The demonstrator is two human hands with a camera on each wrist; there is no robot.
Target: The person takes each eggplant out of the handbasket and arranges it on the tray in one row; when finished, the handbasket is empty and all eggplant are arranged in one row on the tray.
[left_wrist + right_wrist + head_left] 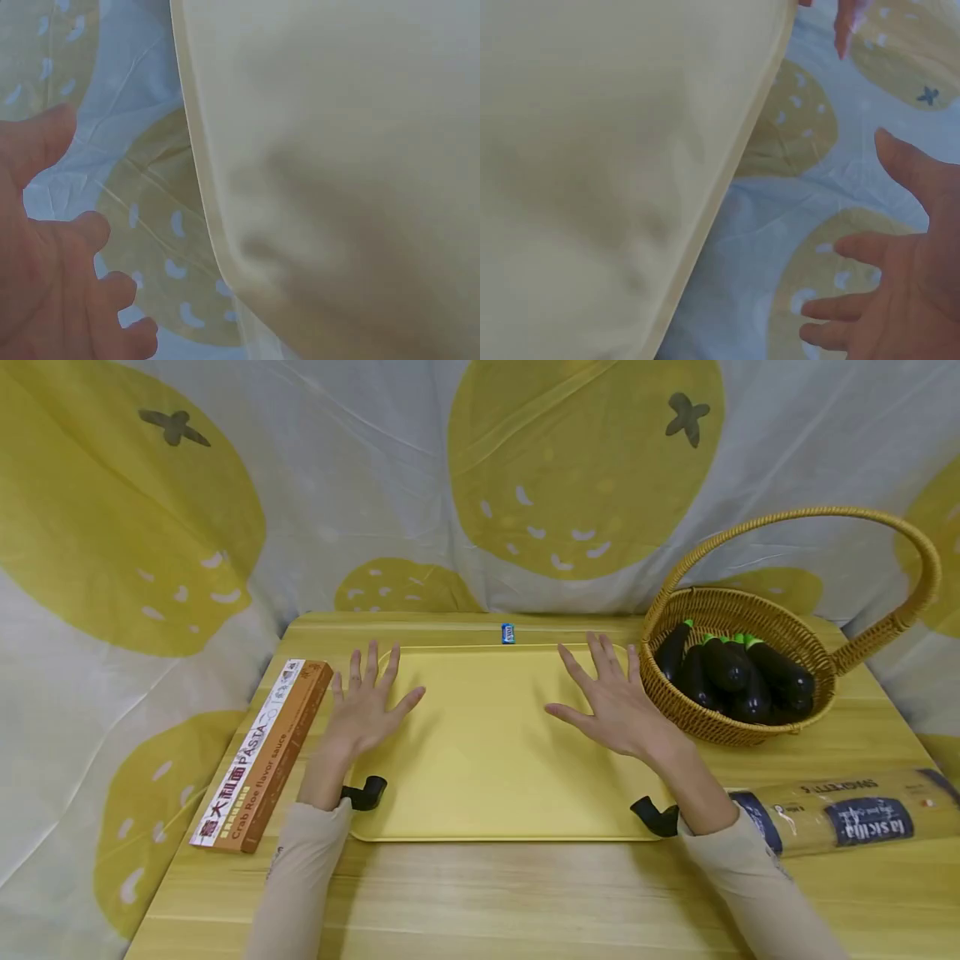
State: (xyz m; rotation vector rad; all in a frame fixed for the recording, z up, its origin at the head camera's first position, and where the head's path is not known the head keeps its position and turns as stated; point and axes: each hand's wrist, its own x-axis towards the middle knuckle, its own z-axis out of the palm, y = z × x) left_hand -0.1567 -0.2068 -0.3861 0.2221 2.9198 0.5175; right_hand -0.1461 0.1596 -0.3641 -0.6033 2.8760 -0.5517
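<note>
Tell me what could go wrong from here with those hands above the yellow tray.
The right hand looks close to the wicker basket; swinging outward might jolt the eggplants.
The left hand is near the pasta box and could nudge it.
The right sleeve, beside the spaghetti bag, might drag it.

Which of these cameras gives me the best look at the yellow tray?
The head view: it shows the yellow tray nearly whole, though the left hand and right hand cover parts of it. The left wrist view shows only a corner, an edge and some shadowed surface; the right wrist view, mainly one edge and shadowed surface.
</note>
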